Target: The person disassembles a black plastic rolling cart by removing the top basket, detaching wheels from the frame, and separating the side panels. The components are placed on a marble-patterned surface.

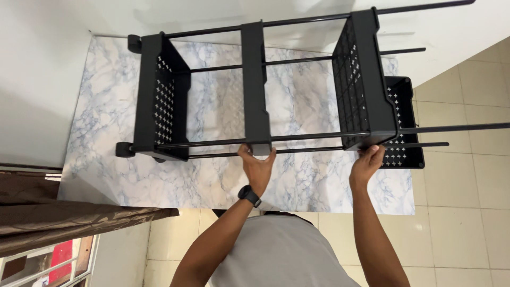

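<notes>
Just above both grips, the black trolley frame [260, 90] lies sideways on the marble mat [297, 180]; left hand [257, 166] clamps its middle shelf [255, 85], right hand [366, 162] (fingers curled) clasps the end basket [364, 79].

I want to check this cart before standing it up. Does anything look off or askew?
The black cart lies on its side on the marble-patterned mat. One loose tray lies beyond the right-hand tray, off the frame. The rods stick out bare past it.
</notes>
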